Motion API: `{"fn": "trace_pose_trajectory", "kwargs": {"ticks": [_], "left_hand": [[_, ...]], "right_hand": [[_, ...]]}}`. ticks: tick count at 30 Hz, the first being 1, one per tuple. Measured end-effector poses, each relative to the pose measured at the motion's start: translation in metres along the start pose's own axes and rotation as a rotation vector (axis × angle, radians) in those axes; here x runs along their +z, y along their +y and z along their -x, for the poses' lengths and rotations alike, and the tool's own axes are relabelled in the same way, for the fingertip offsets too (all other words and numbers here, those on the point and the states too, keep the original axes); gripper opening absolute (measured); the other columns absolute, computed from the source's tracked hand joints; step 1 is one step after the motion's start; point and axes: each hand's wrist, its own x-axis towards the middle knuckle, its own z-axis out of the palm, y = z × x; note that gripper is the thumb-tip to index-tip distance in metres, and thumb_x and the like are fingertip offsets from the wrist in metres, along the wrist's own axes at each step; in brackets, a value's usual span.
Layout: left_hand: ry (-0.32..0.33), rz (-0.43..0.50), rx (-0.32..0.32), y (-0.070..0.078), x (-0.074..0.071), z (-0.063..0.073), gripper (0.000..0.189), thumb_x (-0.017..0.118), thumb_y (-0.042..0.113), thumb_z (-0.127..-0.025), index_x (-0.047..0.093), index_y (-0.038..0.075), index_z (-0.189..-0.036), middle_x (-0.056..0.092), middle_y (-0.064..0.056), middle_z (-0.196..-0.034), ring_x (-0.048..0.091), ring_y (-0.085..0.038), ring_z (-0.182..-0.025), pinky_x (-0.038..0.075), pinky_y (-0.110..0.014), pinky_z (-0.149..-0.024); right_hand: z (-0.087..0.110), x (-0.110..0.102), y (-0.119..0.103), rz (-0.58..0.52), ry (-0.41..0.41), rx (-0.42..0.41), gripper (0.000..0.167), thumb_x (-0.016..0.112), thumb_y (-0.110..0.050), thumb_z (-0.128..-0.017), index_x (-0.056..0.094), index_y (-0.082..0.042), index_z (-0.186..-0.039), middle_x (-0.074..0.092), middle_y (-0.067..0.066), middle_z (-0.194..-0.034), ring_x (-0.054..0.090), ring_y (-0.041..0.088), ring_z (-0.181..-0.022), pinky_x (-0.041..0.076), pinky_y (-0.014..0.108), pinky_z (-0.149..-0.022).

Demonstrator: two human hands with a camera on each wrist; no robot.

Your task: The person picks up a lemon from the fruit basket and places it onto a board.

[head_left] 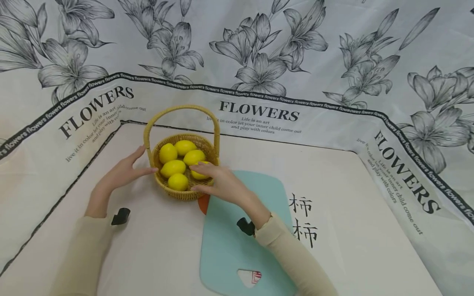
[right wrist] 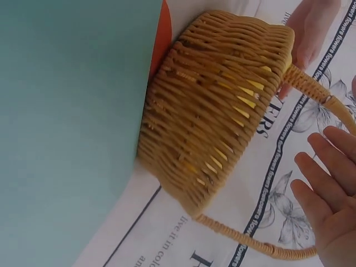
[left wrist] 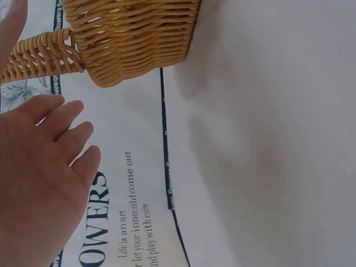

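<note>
A wicker basket [head_left: 185,195] with a tall arched handle [head_left: 181,107] stands on the table, holding several yellow lemons [head_left: 173,169]. My left hand [head_left: 120,174] is at the basket's left side, thumb tip right at the rim. In the left wrist view its fingers [left wrist: 69,136] are loosely extended below the basket wall, nothing in the palm. My right hand [head_left: 227,185] reaches over the right rim and partly covers one lemon [head_left: 199,172]. The right wrist view shows this hand's fingers [right wrist: 320,192] straight and spread, the palm bare.
A light-blue cutting board [head_left: 237,238] lies right of the basket, under my right forearm. An orange-red piece [head_left: 203,204] peeks out between board and basket. Black characters [head_left: 305,232] mark the white tabletop. A flower-printed cloth [head_left: 259,109] rises behind and at the sides.
</note>
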Motion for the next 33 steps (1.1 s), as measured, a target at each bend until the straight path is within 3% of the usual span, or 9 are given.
{"fn": "trace_pose_trajectory", "kwargs": {"ticks": [5, 9, 13, 16, 20, 29, 33], "left_hand": [[0.001, 0.048, -0.006, 0.000, 0.003, -0.008, 0.095, 0.062, 0.054, -0.089, 0.003, 0.019, -0.156, 0.007, -0.018, -0.159, 0.010, -0.046, -0.142, 0.015, -0.067, -0.109], [0.005, 0.095, 0.031, -0.001, 0.007, -0.015, 0.089, 0.063, 0.049, -0.090, 0.006, 0.028, -0.156, 0.009, -0.015, -0.160, 0.010, -0.046, -0.142, 0.016, -0.069, -0.108], [-0.002, 0.121, 0.060, -0.002, 0.010, -0.020, 0.086, 0.063, 0.047, -0.091, 0.008, 0.029, -0.156, 0.009, -0.011, -0.161, 0.009, -0.045, -0.143, 0.015, -0.068, -0.108], [-0.010, 0.127, 0.050, -0.002, 0.012, -0.020, 0.085, 0.062, 0.047, -0.092, 0.009, 0.029, -0.156, 0.010, -0.015, -0.160, 0.009, -0.046, -0.142, 0.015, -0.070, -0.107], [-0.021, 0.128, 0.012, -0.003, 0.014, -0.018, 0.085, 0.061, 0.050, -0.091, 0.009, 0.031, -0.156, 0.012, -0.022, -0.158, 0.011, -0.049, -0.141, 0.016, -0.071, -0.105], [-0.035, 0.104, 0.002, -0.003, 0.017, -0.020, 0.088, 0.060, 0.052, -0.091, 0.007, 0.024, -0.156, 0.011, -0.022, -0.158, 0.011, -0.050, -0.140, 0.016, -0.070, -0.106], [-0.041, 0.100, -0.002, -0.005, 0.018, -0.021, 0.089, 0.059, 0.053, -0.091, 0.005, 0.026, -0.156, 0.008, -0.018, -0.159, 0.012, -0.050, -0.140, 0.015, -0.070, -0.107]], "right_hand": [[-0.016, 0.011, 0.001, 0.027, -0.022, 0.004, 0.053, 0.070, -0.030, -0.090, 0.056, -0.007, -0.136, 0.056, 0.008, -0.136, 0.049, 0.018, -0.128, 0.037, 0.024, -0.106], [-0.027, 0.018, 0.002, 0.024, -0.044, 0.015, 0.051, 0.070, -0.027, -0.090, 0.057, -0.005, -0.134, 0.058, 0.008, -0.134, 0.053, 0.018, -0.124, 0.041, 0.024, -0.103], [-0.035, 0.025, 0.004, 0.035, -0.080, 0.024, 0.051, 0.070, -0.025, -0.090, 0.056, -0.005, -0.135, 0.059, 0.007, -0.132, 0.059, 0.016, -0.114, 0.046, 0.021, -0.096], [-0.040, 0.031, 0.006, 0.028, -0.123, 0.057, 0.051, 0.069, -0.025, -0.091, 0.055, -0.007, -0.137, 0.059, 0.006, -0.133, 0.062, 0.012, -0.087, 0.048, 0.015, -0.082], [-0.044, 0.037, 0.008, 0.016, -0.164, 0.096, 0.051, 0.068, -0.023, -0.091, 0.054, -0.010, -0.139, 0.061, 0.006, -0.130, 0.047, 0.010, -0.060, 0.043, 0.014, -0.064], [-0.049, 0.043, 0.013, 0.041, -0.164, 0.128, 0.052, 0.071, -0.018, -0.089, 0.055, -0.011, -0.138, 0.061, 0.006, -0.129, 0.054, 0.009, -0.069, 0.044, 0.012, -0.069], [-0.052, 0.044, 0.014, 0.048, -0.165, 0.150, 0.052, 0.073, -0.018, -0.088, 0.056, -0.013, -0.137, 0.062, 0.005, -0.128, 0.055, 0.011, -0.076, 0.045, 0.013, -0.073]]}}
